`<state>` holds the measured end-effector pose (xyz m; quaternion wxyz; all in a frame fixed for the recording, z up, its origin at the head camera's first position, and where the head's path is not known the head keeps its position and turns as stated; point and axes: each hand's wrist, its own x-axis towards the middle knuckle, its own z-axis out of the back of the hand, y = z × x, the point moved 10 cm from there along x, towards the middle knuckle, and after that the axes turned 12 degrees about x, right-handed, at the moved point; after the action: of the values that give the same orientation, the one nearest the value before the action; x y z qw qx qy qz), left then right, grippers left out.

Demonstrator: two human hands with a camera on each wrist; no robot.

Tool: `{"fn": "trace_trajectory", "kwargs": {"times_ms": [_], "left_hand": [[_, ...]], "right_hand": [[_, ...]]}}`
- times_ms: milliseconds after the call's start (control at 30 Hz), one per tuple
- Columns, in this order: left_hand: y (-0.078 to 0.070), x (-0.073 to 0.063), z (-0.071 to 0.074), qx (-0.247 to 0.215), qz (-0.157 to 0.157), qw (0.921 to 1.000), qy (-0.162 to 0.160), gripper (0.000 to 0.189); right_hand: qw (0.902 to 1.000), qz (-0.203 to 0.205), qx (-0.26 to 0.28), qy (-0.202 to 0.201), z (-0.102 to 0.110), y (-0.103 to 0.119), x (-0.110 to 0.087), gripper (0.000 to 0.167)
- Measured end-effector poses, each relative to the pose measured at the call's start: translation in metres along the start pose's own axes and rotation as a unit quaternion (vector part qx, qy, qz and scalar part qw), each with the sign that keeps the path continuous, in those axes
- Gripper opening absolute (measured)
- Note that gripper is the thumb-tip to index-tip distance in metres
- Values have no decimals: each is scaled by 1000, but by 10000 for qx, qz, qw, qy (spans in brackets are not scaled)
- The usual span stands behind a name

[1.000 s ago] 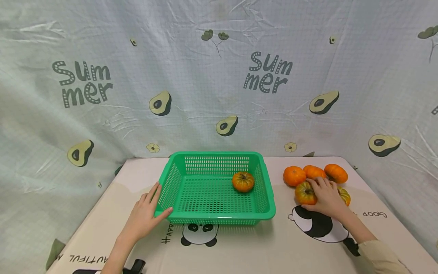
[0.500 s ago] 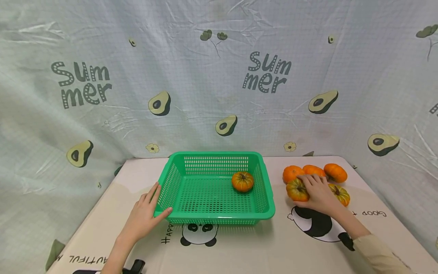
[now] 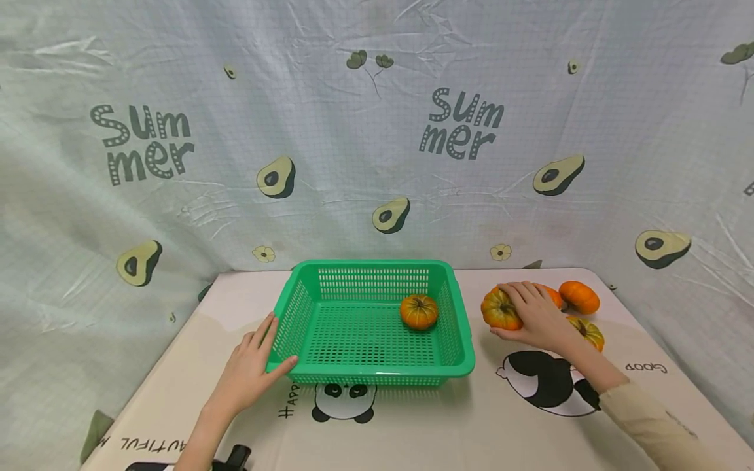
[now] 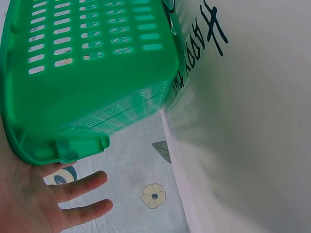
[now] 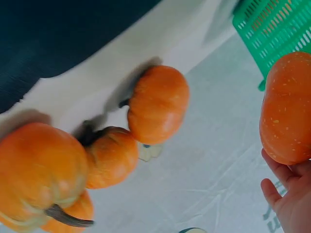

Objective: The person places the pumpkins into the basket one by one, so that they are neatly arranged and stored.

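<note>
Green-streaked orange, the pumpkin (image 3: 499, 310) gripped by your right hand's (image 3: 537, 320) curled fingers has just shifted leftward near the tabletop's (image 3: 412, 432) far-right corner, closer to the basket (image 3: 377, 371) awaiting it, which your left hand (image 3: 247, 369) touches with spread fingers.

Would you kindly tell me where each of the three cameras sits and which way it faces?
Head: worn on the head, facing forward and down at the green basket and pumpkins; the left hand, right hand and both forearms show.
Left wrist: on that wrist, facing the outside of the basket; part of the left hand shows at lower left.
Right wrist: on that wrist, facing the held pumpkin and others; part of the right hand shows at lower right.
Shared: head and right wrist both show the basket and held pumpkin.
</note>
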<state>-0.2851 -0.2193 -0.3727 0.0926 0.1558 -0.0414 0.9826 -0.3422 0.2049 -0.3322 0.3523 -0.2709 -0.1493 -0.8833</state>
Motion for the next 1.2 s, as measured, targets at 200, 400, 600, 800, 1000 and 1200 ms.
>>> {"fn": "trace_trajectory", "kwargs": {"times_ms": [200,400,600,800,1000,1200], "left_hand": [[0,0,1,50,-26,10000,-18,81],[-1,1,0,57,-37,10000,-33,81],[-1,1,0,69,-55,9999,-55,81],[0,0,1,82,-56,9999,-53,81],[0,0,3,102,-63,9999,-90,81],[-1,0,2,99,-72,9999,-94,80]], "right_hand": [[9997,169,38,-162,9,7,15,75],[9996,65,209,-199,12,12,24,74],[9984,106,513,-212,12,22,32,77],[9970,327,648,-259,8,33,40,82],[9964,338,774,-115,-1,40,45,79],[9956,357,863,-30,-9,49,52,74]]}}
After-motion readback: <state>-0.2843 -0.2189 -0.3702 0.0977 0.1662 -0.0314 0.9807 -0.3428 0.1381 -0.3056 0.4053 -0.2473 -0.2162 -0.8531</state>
